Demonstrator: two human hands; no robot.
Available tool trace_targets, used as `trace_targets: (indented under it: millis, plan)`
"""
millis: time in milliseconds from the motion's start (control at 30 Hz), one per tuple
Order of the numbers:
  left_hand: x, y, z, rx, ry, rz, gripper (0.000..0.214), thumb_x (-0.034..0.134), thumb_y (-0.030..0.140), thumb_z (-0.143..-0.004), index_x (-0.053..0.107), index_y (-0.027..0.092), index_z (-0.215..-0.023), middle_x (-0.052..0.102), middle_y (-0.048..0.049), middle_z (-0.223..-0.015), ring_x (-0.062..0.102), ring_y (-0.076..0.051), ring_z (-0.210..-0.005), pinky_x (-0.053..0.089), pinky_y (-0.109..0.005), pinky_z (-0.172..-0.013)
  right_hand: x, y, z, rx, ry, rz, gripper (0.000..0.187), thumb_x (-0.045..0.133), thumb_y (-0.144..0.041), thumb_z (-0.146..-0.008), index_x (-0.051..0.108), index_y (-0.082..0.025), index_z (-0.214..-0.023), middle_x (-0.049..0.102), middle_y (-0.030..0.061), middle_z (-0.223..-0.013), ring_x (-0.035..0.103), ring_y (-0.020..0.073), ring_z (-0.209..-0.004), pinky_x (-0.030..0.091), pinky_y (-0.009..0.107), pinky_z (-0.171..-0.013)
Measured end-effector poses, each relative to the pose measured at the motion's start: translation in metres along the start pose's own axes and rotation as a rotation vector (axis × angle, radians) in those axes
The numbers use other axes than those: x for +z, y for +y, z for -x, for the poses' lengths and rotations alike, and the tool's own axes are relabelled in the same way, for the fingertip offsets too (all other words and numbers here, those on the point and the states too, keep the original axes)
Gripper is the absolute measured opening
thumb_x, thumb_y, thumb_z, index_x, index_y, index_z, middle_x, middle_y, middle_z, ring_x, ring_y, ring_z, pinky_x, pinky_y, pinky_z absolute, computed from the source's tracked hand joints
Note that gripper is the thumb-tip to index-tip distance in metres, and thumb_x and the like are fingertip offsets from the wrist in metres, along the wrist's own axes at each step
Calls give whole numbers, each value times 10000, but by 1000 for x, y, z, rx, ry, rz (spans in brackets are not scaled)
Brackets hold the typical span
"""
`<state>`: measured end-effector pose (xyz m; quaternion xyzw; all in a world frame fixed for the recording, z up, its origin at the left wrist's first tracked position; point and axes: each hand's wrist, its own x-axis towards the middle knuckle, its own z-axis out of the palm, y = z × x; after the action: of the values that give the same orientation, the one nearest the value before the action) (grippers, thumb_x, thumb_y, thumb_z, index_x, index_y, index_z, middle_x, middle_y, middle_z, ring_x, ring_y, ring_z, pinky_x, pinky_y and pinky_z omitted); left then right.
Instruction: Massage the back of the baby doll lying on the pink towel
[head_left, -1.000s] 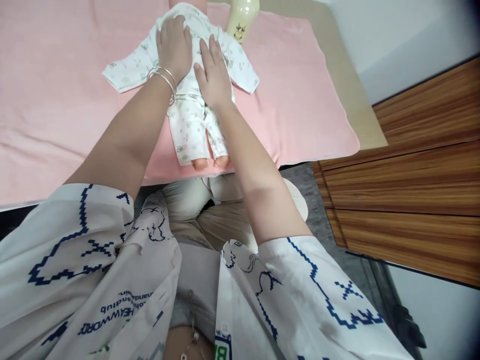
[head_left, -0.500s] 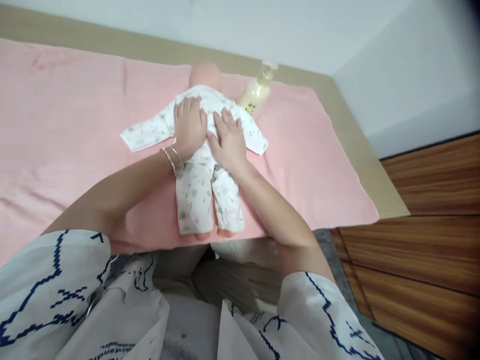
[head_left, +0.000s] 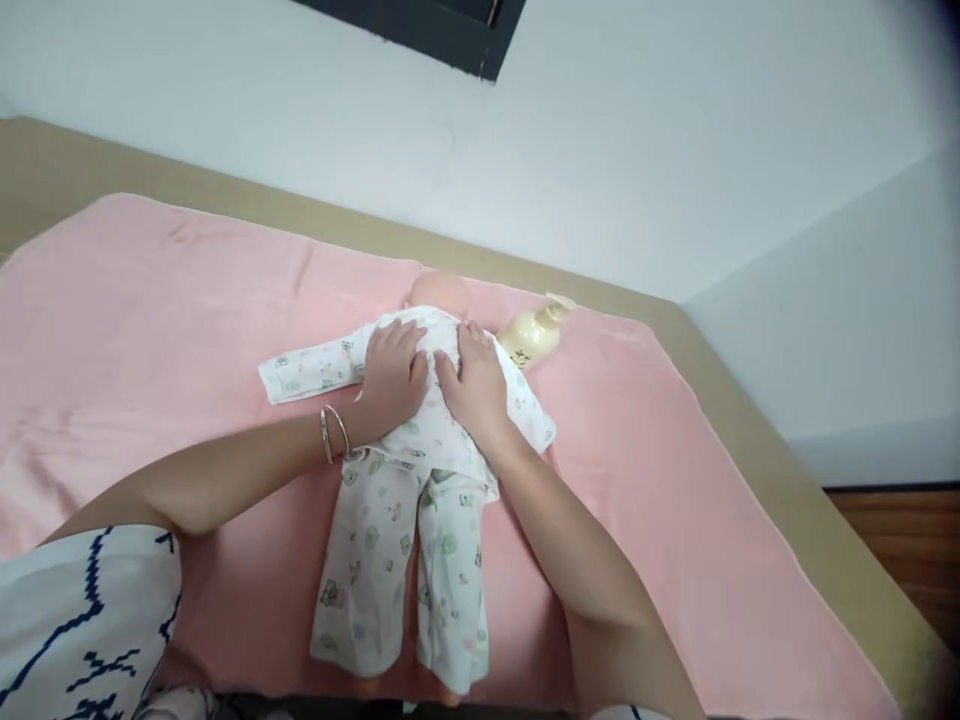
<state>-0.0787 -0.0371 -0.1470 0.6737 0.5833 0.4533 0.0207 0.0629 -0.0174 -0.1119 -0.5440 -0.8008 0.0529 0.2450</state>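
Observation:
A baby doll [head_left: 441, 292] in a white printed top [head_left: 431, 435] and matching trousers [head_left: 375, 560] lies stretched out, its bald head toward the wall and its sleeves spread sideways. Across the left of the doll's upper back rests my left hand [head_left: 394, 375], flat, with a bracelet at the wrist. My right hand [head_left: 478, 385] lies flat on the right side of the same back, thumb apart from the fingers. Neither hand grips anything. Just right of the doll's head and shoulder is a pale yellow pump bottle [head_left: 534, 335], lying tilted.
A pink blanket [head_left: 210, 330] covers most of the light tan tabletop [head_left: 637, 310] under the doll. Behind stands a white wall [head_left: 600, 150] with a dark frame [head_left: 450, 30] at the top. Brown wood panelling [head_left: 892, 545] shows at the right.
The camera view has tilted up, so the doll and bottle sit lower in the picture. Both hands have slid up the doll's back toward the shoulders, and the top's hem looks shifted.

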Motion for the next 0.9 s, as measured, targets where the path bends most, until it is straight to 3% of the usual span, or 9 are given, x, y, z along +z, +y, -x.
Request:
trace_targets:
  millis: [67,167,367,600,767,900]
  plan:
    - [-6,3,1,88,-7,-18,369,373,207,-987,616,167,-1262,642,-98,-1392,478,-279,-1419,334,-521,-1246,-4,-5,5,54,-25,43,658,400,-408,-1015,418,46,-1491,416,285,-1556,334,373,-1510,260,533,-1258]
    - [-13,7,0,197,-67,-55,387,350,178,-988,616,146,-1267,651,-112,-1372,503,-269,-1395,362,-494,-1238,-13,-13,12,23,-40,109,601,366,-382,-1030,481,36,-1447,506,286,-1487,423,396,-1452,304,551,-1225]
    - [-12,2,-14,96,-125,-169,428,434,210,-927,592,55,-1294,633,-207,-1351,557,-342,-1306,422,-537,-1174,-19,-16,17,-117,-2,197,447,335,-279,-1037,680,-63,-1222,694,226,-1271,622,348,-1261,354,511,-1191]
    - [-18,7,-3,269,-63,-193,333,420,202,-976,656,166,-1209,668,-154,-1280,608,-296,-1211,512,-498,-1071,-7,16,-10,-141,-78,4,545,412,-354,-1008,501,-41,-1446,495,188,-1532,428,337,-1463,302,551,-1238]
    - [-20,3,-16,162,-87,-131,275,512,193,-902,666,206,-1129,701,-110,-1211,635,-280,-1161,531,-484,-1058,-15,-6,4,-118,-19,103,412,377,-237,-991,663,-71,-1238,682,193,-1311,598,345,-1294,423,513,-1153]
    - [-19,1,-23,127,-142,-202,361,508,190,-865,621,150,-1205,683,-150,-1251,612,-319,-1220,501,-524,-1099,-21,-23,15,-122,24,172,337,406,-210,-968,709,-132,-1093,733,179,-1206,669,328,-1187,443,482,-1142]
